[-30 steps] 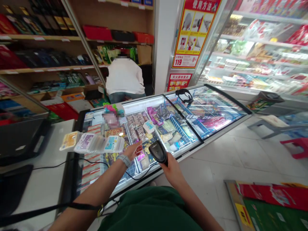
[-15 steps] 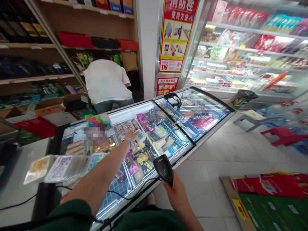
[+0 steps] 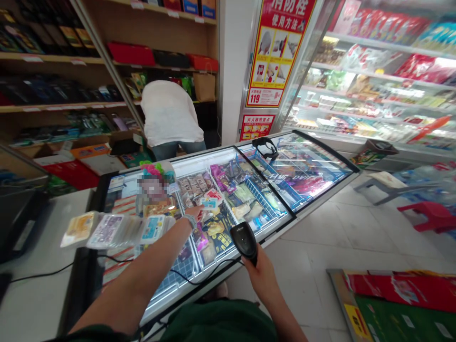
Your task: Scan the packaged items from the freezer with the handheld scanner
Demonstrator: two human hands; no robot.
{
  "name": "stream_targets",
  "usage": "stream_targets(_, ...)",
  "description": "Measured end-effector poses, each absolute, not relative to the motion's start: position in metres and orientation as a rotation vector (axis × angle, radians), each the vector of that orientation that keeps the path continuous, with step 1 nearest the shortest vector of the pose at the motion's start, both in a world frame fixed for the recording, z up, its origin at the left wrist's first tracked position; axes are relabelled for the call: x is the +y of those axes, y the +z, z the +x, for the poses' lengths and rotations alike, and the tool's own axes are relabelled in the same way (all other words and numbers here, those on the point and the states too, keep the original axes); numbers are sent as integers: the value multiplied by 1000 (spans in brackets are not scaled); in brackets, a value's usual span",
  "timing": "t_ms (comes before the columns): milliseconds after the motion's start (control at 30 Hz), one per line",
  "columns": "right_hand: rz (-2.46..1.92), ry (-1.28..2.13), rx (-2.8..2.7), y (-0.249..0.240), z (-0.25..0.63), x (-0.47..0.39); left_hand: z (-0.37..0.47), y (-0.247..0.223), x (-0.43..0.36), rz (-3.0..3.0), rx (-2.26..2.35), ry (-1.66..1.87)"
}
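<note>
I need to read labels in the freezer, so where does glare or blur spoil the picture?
Head view: glare washes the right glass lid; packets by the left hand look soft; shelves bend at the edges; the scanner is sharp.

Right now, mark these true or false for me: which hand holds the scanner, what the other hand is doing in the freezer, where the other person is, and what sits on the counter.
1. The right hand holds the black barcode scanner. True.
2. The left hand is empty. False: it grips a small white and blue packet over the chest freezer.
3. A person in a white shirt faces the camera. False: the person bends toward the shelves, back turned.
4. Flat packets lie in a row at the freezer's left end. True.
</note>
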State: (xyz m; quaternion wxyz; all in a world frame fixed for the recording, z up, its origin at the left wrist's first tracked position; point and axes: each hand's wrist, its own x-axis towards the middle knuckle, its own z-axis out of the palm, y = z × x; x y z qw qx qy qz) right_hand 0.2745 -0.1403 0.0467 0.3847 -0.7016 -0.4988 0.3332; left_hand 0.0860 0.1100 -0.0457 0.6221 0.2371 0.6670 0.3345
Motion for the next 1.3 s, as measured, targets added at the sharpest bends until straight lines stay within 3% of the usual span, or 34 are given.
stream_targets(333, -1767, 882, -1408, 49, 265, -130, 57, -50, 24, 373, 1332, 584)
stream_targets(667, -1644, 1056, -1643, 74, 241, -118, 6, -11, -67, 414, 1272, 932)
stream_targets(1300, -1433, 1122, -2004, 88, 204, -112, -24, 5, -95, 409, 1361, 1321)
